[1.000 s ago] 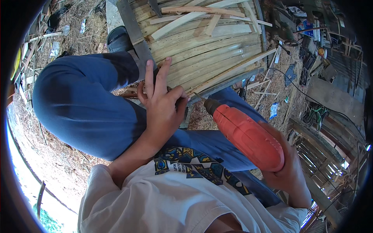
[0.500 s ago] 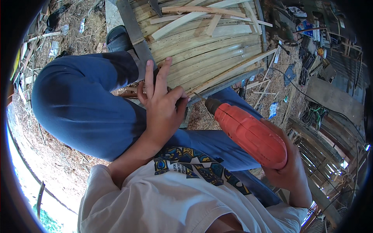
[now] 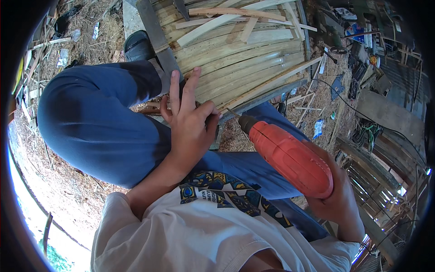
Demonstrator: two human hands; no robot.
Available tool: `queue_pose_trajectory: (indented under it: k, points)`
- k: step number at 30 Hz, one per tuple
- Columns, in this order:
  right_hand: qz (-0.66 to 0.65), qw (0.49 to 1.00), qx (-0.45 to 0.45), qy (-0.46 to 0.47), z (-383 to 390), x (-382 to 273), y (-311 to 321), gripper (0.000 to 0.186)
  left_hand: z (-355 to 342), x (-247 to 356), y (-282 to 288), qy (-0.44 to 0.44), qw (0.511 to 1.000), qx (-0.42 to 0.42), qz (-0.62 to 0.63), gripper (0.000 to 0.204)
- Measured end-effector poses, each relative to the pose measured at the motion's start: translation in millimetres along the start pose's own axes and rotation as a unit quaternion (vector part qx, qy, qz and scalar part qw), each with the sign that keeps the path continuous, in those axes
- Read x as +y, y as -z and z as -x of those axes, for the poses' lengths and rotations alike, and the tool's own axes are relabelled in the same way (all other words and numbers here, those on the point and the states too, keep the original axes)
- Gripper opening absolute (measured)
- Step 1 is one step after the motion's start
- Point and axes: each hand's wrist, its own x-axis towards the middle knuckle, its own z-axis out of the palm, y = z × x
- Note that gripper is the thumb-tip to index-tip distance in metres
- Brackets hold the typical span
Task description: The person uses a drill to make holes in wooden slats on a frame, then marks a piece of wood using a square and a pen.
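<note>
My right hand (image 3: 324, 156) grips a red power drill (image 3: 290, 158), its back end nearest me. A thin bit (image 3: 233, 111) in its black chuck (image 3: 248, 123) points up and left, its tip at the near end of a narrow wooden strip (image 3: 272, 84). My left hand (image 3: 186, 109) pinches that end between thumb and index finger, with its other fingers stretched out across the slatted wooden bench top (image 3: 235, 63). The drill hides most of my right fingers. What lies under my left palm does not show.
Several loose wooden strips (image 3: 226, 22) lie criss-cross on the far part of the bench. A thin black cable (image 3: 358, 109) runs along the right. Planks (image 3: 371, 163) and scattered scrap lie on the ground at the right. My bent left leg (image 3: 99, 122) is beside the bench.
The drill and my right hand have shifted very slightly up and left, toward the strip's end. My left hand stays in place.
</note>
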Motion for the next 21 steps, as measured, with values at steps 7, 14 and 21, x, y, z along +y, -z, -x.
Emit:
queue_pose_trajectory:
  k: [7, 14, 21]
  points:
    - [0.011, 1.0, -0.004, -0.001, 1.2, -2.2, -0.7, 0.085, -0.1, -0.7, -1.7, -0.002, 1.0, 0.005, 0.002, 0.014]
    - [0.025, 1.0, -0.006, 0.006, -0.1, -3.6, 0.5, 0.09, 0.1, -0.9, -1.0, -0.001, 1.0, 0.006, -0.003, 0.014]
    - [-0.003, 1.0, -0.011, -0.009, -0.6, -1.3, 0.5, 0.09, 0.0, 0.0, -1.4, -0.001, 1.0, 0.005, -0.006, 0.014]
